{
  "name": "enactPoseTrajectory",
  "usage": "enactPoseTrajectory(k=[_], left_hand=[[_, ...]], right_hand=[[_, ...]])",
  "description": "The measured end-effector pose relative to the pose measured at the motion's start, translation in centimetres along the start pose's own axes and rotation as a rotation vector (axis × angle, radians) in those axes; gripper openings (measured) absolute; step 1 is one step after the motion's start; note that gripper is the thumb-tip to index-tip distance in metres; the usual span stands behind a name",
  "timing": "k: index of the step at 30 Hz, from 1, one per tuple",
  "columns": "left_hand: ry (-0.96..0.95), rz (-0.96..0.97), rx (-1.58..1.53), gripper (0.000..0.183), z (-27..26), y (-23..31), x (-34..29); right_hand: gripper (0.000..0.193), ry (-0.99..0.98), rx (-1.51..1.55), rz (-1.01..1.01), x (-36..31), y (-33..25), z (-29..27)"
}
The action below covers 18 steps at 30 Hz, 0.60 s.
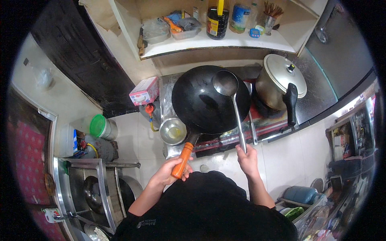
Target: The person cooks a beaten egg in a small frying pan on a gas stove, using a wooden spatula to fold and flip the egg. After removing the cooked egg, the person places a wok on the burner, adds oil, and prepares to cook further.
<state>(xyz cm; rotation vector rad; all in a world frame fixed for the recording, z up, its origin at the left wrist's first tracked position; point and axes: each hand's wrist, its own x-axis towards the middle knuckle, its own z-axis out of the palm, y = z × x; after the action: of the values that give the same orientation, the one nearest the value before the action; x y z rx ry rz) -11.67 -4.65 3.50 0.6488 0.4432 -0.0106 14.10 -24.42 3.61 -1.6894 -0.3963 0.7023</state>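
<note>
A black wok [193,100] sits on the stove, its orange wooden handle [183,160] pointing toward me. My left hand [171,169] is wrapped round that handle. In my right hand [247,158] is the end of a long metal ladle [239,116], gripped in closed fingers. The ladle's round bowl [225,83] is over the right part of the wok; whether it touches the metal I cannot tell. Just left of the wok handle stands a small metal bowl [164,132] with a little yellowish liquid in it.
Right of the wok stands a lidded pressure cooker [273,86], its black handle [291,106] jutting toward me. A shelf [257,43] behind holds bottles and a chopstick holder. A pink box [145,91] is left of the stove. A metal sink [103,188] lies at lower left.
</note>
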Motion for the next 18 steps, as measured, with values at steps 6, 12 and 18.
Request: enactPoseTrajectory(k=[6,12,18], left_hand=[[0.018,-0.016,-0.044,0.049,0.1,-0.3,0.0],[0.052,-0.049,-0.041,0.050,0.0,-0.2,0.6],[0.057,-0.212,-0.053,0.046,-0.2,1.6,1.8]], right_hand=[[0.015,-0.041,0.026,0.019,0.2,0.2,0.0],[0.012,-0.055,0.046,0.091,0.5,-0.2,0.1],[0.011,-0.118,0.164,0.096,1.6,0.3,-0.3]])
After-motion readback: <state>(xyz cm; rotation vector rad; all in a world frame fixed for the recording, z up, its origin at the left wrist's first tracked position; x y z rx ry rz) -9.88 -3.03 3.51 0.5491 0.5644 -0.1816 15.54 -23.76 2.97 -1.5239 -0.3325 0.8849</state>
